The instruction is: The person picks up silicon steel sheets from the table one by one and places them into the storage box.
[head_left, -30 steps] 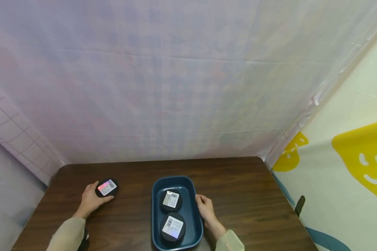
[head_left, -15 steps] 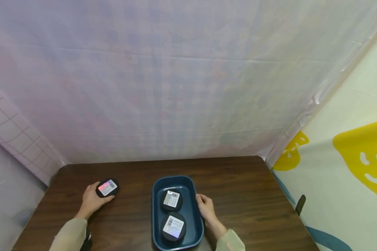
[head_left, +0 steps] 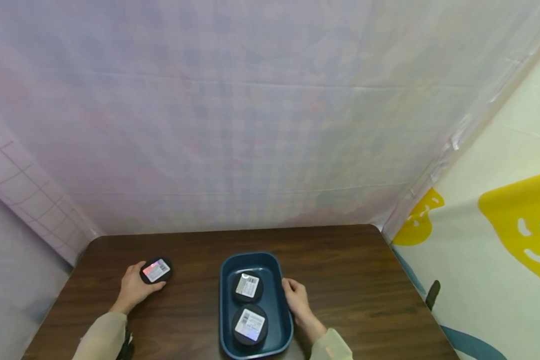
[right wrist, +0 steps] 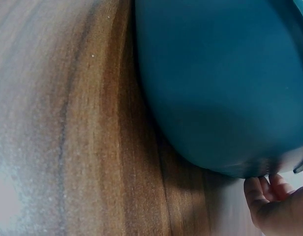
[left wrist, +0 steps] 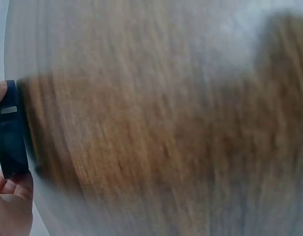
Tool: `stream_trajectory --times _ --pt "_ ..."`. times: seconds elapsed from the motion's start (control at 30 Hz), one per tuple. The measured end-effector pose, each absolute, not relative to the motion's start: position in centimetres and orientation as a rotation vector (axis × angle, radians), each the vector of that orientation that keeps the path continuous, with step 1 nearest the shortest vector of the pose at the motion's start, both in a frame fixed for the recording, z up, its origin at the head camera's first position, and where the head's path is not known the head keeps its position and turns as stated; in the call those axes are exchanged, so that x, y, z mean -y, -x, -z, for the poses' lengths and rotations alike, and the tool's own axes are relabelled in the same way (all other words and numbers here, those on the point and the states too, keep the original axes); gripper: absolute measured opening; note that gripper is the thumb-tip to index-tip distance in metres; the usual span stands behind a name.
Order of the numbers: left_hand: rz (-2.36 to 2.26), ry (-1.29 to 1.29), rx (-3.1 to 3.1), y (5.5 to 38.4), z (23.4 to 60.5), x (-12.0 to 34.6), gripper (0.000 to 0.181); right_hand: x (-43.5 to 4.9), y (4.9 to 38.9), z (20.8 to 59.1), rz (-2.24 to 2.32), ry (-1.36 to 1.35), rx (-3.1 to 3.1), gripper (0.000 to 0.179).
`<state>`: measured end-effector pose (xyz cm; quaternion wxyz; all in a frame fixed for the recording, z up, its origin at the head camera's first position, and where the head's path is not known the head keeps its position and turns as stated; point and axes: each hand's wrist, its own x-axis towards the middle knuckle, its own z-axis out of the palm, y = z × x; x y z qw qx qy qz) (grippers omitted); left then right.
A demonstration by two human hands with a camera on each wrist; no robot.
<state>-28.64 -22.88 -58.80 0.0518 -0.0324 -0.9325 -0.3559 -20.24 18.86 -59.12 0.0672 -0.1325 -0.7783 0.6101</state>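
On the table's left part, my left hand (head_left: pixel 134 289) grips a round black container (head_left: pixel 156 270) by its sides, thumb toward me and fingers behind. Its white barcode label faces up. The left wrist view shows this container's dark side wall (left wrist: pixel 13 142) between thumb and fingers. A dark blue rectangular tray (head_left: pixel 276 312) stands near the middle. Inside it, two similar labelled black containers lie one behind the other: the far one (head_left: pixel 247 287) and the near one (head_left: pixel 250 326). My right hand (head_left: pixel 299 303) holds the tray's right side, fingertips against its outer wall (right wrist: pixel 220 88).
The brown wood-grain table (head_left: pixel 355 295) carries all of this. A pale checked cloth (head_left: pixel 261 150) hangs behind its far edge. To the right hangs a white curtain (head_left: pixel 477 260) with yellow smiling shapes.
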Motion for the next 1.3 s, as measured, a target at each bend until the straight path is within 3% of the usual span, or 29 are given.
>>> stream_trajectory --times 0.83,1.3 --pt "1.182 0.008 2.618 27.7 51.5 21.0 0.083 -18.8 20.0 58.8 -1.87 0.359 2.309 0.033" --pt "1.154 0.105 2.595 27.3 47.3 20.5 0.083 -18.5 20.3 58.9 -1.85 0.378 2.328 0.033"
